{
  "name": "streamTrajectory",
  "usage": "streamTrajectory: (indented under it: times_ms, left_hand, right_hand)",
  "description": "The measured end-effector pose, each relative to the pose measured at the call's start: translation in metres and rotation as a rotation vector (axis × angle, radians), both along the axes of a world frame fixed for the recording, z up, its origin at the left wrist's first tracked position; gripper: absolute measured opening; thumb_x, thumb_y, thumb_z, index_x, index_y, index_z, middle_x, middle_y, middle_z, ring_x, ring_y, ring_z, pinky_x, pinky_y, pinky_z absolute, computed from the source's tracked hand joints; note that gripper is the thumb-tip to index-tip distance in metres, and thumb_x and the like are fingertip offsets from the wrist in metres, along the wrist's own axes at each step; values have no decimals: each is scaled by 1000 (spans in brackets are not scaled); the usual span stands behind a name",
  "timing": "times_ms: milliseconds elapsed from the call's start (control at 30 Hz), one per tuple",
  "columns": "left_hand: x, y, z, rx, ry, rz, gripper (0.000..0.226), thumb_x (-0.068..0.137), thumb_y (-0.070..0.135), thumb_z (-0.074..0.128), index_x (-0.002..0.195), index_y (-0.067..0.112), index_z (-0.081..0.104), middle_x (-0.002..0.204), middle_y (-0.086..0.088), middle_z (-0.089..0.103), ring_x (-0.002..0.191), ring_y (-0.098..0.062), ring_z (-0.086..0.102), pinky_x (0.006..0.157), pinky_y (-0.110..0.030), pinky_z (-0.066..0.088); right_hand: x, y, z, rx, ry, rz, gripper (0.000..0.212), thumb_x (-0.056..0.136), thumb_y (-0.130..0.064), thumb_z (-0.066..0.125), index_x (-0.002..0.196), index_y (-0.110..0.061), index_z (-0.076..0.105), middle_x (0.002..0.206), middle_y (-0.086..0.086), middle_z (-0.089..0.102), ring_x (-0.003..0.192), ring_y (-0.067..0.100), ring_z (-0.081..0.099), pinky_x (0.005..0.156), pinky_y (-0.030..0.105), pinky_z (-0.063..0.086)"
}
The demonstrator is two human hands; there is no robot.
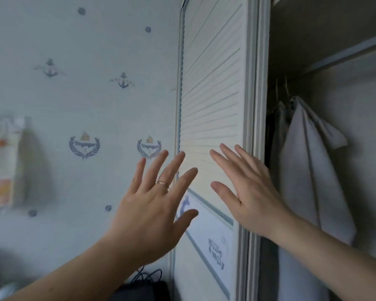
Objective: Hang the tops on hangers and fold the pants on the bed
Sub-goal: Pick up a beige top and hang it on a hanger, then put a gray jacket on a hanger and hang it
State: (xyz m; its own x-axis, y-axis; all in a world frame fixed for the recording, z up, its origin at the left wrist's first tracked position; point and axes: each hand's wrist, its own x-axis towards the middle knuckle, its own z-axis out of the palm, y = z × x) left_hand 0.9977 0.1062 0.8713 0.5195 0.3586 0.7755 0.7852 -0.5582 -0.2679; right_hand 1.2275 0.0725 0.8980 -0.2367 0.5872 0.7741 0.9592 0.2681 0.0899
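The pale blue wallpaper [74, 94] printed with anchors meets a white slatted wardrobe door [211, 83]. In front of them the left hand [152, 209], wearing a thin ring [162, 183], and the right hand [252, 196] are raised with fingers straight and spread, holding nothing. A pale grey top [306, 170] hangs inside the open wardrobe, right of the door.

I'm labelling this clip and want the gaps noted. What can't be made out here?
Head view:
- Hanger under the pale garment: covered by cloth, in wardrobe shadow.
- Colourful object at left edge: blurred, cut off.
- Dark object at bottom: cropped by the edge.
- Bed, pants: out of frame.
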Motion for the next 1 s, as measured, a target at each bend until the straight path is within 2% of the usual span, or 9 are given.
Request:
streamTrajectory:
  times_ms: [67,167,333,500,633,800,900,1000]
  left_hand:
    - [-51,-15,-28,-73,-38,67,70,97,63,30,157,26,31,169,-4,14,156,-32,5,123,-58,12]
    - [-132,-39,-79,-218,-99,217,74,97,67,24,160,30,16,170,0,-2,155,-27,-13,125,-54,-1]
    - [-274,-104,-168,-401,-255,388,72,95,64,31,157,27,29,169,-2,13,156,-30,1,123,-59,8]
    - [-387,-196,-252,-572,-348,564,71,94,62,40,155,27,36,167,-2,21,156,-32,9,120,-65,15]
    - [-455,-273,-316,-708,-472,777,71,93,64,36,156,31,29,168,1,15,156,-29,3,123,-62,9]
    - [-517,-358,-381,-842,-580,1069,78,92,70,22,160,33,19,169,5,4,156,-25,-7,124,-54,-4]
    - [-546,-398,-412,-887,-677,1219,78,90,69,26,159,33,24,169,2,11,156,-27,0,124,-56,1]
    - [-575,-433,-442,-941,-743,1368,76,90,70,25,158,34,25,169,1,14,156,-27,0,123,-53,-3]
  right_hand:
    - [-51,-13,-25,-90,-30,74,66,97,-66,15,158,-40,13,167,-16,7,154,10,-6,124,45,7]
    - [-129,-33,-64,-197,-88,198,66,98,-65,17,158,-37,18,167,-13,12,155,12,-2,124,44,6]
    - [-250,-65,-136,-290,-208,354,64,100,-60,28,155,-28,34,164,-4,26,154,23,17,121,55,17]
    - [-376,-93,-207,-401,-260,561,64,100,-60,30,154,-26,39,162,-3,32,151,26,26,116,59,23]
    - [-474,-117,-263,-585,-295,737,67,99,-64,25,155,-29,35,164,-5,28,152,24,21,119,58,18]
    - [-587,-148,-330,-812,-377,943,70,93,-68,20,157,-40,21,166,-15,16,154,17,9,122,51,1]
    - [-650,-164,-369,-912,-429,1041,75,88,-72,12,157,-44,15,166,-19,11,154,14,6,122,48,-2]
    - [-710,-175,-404,-1010,-481,1128,80,83,-75,7,157,-46,14,166,-19,11,154,12,4,121,47,-2]
